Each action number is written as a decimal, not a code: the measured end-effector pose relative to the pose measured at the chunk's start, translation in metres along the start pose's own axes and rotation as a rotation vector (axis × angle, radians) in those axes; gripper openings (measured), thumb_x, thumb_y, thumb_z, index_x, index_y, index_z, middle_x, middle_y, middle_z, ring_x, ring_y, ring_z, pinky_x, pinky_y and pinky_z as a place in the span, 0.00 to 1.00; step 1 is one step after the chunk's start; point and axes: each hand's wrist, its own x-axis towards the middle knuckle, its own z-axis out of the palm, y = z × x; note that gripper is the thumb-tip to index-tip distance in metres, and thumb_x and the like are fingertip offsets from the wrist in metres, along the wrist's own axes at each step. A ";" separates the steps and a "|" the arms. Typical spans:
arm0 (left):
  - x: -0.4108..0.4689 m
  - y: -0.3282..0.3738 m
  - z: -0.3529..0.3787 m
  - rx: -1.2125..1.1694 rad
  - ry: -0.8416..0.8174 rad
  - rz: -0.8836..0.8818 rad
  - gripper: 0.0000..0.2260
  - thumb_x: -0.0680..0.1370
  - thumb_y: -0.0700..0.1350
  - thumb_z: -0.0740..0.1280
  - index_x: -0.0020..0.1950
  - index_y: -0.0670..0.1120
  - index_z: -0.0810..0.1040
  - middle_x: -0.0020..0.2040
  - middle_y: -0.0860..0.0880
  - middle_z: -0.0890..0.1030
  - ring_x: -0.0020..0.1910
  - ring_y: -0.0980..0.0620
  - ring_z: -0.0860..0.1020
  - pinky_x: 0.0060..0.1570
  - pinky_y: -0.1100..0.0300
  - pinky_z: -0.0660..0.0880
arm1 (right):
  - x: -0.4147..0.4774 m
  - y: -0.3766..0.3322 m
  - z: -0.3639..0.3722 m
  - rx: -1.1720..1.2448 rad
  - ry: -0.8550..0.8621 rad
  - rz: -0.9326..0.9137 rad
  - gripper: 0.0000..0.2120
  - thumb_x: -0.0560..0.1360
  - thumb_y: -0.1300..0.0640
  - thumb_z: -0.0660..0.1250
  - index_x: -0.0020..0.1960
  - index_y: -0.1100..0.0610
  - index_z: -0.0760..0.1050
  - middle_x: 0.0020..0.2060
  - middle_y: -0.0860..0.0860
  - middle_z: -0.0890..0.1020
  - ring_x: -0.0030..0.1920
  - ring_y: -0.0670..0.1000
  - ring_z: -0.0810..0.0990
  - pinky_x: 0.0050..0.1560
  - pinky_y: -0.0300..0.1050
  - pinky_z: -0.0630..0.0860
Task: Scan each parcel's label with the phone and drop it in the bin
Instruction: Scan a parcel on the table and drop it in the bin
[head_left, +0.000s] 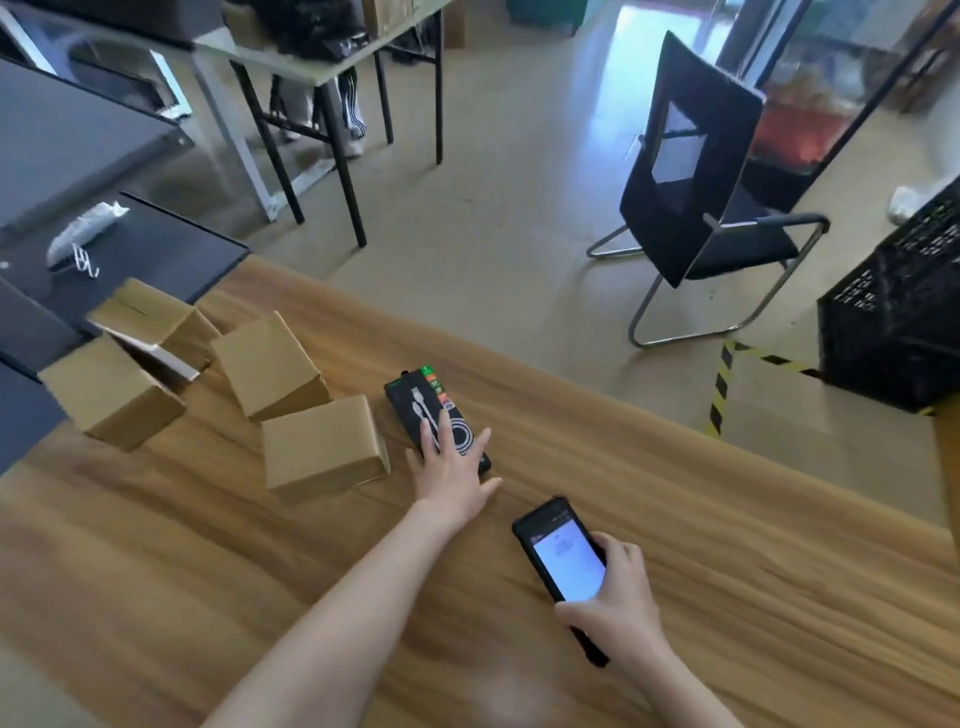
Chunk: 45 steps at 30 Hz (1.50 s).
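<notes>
Head camera, looking down: a person is reaching the left hand (449, 467) across a wooden table (701, 519), fingers spread and lying flat on a black cable packet (418, 400), not yet gripping it. The right hand (618, 608) is curling around a phone (563, 564), holding it low over the table with the lit screen facing up; what the screen is showing is too blurred to read. The phone is sitting near the packet but is not pointing at it, so this parcel's scan appears not yet done.

To the left, four brown cardboard boxes (322, 447) are waiting in a loose cluster on the table, the nearest one just beside the packet. A black slatted crate (898, 322), likely the bin, is standing on the floor well apart to the right, beyond yellow-and-black floor tape; its inside is not showing, so how many parcels have already gone in cannot be told. Judging by what is lying on the table, at least five parcels are remaining, and most of the job seems to be lying ahead.
</notes>
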 end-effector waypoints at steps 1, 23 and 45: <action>0.007 0.000 0.002 0.000 -0.019 -0.012 0.31 0.77 0.64 0.61 0.77 0.63 0.51 0.78 0.45 0.34 0.76 0.38 0.35 0.71 0.34 0.50 | 0.001 0.001 0.002 0.004 0.003 0.015 0.42 0.58 0.55 0.75 0.70 0.48 0.62 0.58 0.43 0.64 0.54 0.45 0.70 0.62 0.54 0.71; -0.052 -0.034 0.024 -0.490 0.245 0.210 0.19 0.80 0.43 0.62 0.70 0.55 0.64 0.76 0.52 0.57 0.55 0.46 0.77 0.42 0.55 0.80 | 0.006 0.004 0.001 0.103 0.072 0.064 0.42 0.58 0.58 0.77 0.70 0.51 0.66 0.60 0.46 0.67 0.56 0.46 0.70 0.67 0.56 0.67; -0.032 -0.026 0.025 -0.137 0.082 -0.147 0.50 0.65 0.63 0.73 0.77 0.46 0.50 0.68 0.48 0.61 0.65 0.47 0.63 0.63 0.54 0.67 | -0.004 0.004 -0.004 -0.139 0.067 0.002 0.44 0.56 0.54 0.75 0.69 0.45 0.63 0.56 0.39 0.62 0.52 0.42 0.67 0.60 0.48 0.67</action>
